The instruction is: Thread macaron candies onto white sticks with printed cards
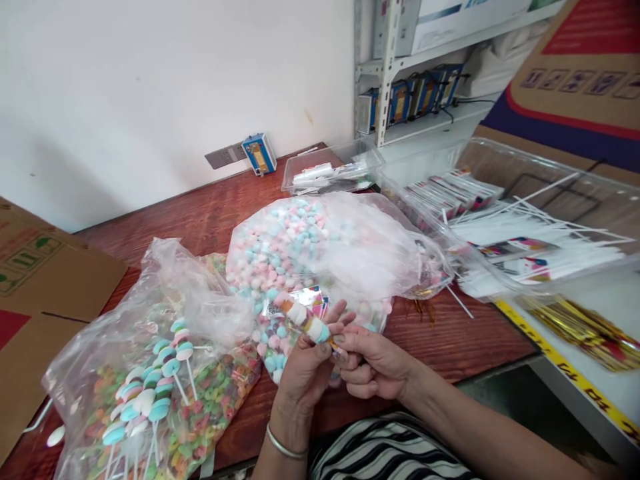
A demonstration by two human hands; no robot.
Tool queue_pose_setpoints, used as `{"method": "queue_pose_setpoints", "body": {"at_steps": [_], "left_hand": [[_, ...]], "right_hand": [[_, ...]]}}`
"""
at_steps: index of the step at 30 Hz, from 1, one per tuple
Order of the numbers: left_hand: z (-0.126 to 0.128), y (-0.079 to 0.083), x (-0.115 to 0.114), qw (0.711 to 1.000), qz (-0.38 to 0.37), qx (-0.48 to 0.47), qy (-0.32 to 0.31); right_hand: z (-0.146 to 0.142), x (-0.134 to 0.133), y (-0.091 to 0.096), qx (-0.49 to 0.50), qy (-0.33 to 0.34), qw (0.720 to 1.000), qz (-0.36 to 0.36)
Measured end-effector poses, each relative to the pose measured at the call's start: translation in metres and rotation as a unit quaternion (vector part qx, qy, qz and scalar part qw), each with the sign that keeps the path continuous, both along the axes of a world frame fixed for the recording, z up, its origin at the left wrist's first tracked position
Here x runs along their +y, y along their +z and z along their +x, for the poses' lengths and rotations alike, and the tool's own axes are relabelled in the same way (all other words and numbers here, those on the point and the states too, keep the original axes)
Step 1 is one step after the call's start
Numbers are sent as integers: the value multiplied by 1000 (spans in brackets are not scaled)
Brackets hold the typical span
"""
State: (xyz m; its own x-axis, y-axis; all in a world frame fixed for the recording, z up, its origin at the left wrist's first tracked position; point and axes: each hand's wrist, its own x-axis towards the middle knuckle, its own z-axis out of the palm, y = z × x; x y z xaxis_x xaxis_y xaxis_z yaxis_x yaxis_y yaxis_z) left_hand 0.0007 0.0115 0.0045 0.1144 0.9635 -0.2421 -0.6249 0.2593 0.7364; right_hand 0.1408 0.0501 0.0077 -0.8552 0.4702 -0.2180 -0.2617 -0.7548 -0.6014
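A candy skewer (299,315) of orange, white and blue pieces, seemingly in a clear printed wrapper, is tilted up to the left in front of me. My left hand (301,369) cradles it from below, thumb against its lower end and fingertips behind it. With thumb and fingers closed, my right hand (374,363) pinches the skewer's bottom end, where something gold shows; the stick is mostly hidden. Just behind lies a clear bag of pastel candies (280,247). To the left, finished-looking candy skewers (145,393) lie on a bag of colourful ring candies (210,407).
A clear bin (500,277) at right holds white sticks (540,260) and printed wrappers (450,193). Gold twist ties (585,330) lie before it. A smaller plastic tray (295,163) stands at the back. Cardboard boxes (65,267) flank the red-brown table (170,203); metal shelving (387,73) rises behind.
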Motion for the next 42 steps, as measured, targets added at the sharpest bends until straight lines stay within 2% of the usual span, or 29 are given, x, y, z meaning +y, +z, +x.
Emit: {"method": "queue_pose_setpoints", "body": {"at_steps": [2,4,7,8,11,14,17,19,21,24,27,32,37,42], "left_hand": [[0,0,0,1000,-17,1,-24],[3,1,0,999,-33,32,-3],[8,3,2,990,-47,117,69],[8,4,3,983,-46,151,93],[-1,7,5,954,-21,250,164],[-15,9,6,914,6,350,203],[-20,8,4,881,9,451,141],[-16,6,3,864,18,496,83],[-8,3,2,852,44,520,43],[0,-2,2,824,95,558,16],[1,-5,3,788,143,598,21],[2,-4,4,752,180,634,24],[5,1,6,735,222,641,21],[4,0,7,700,264,662,38]], "right_hand": [[1,0,-3,-8,41,998,48],[0,-2,-5,-32,53,992,114],[-2,-7,-6,-111,-12,974,199],[1,-9,-6,-161,-48,956,241],[27,-15,-9,-320,-153,868,348],[74,-24,-15,-469,-228,759,391],[114,-27,-25,-607,-270,642,382],[125,-22,-30,-663,-272,587,378],[125,-12,-32,-699,-265,546,378],[120,5,-32,-737,-251,501,377],[117,16,-31,-759,-226,475,383],[117,20,-33,-774,-196,457,393],[126,13,-32,-743,-220,471,421],[128,-6,-20,-691,-277,490,454]]}}
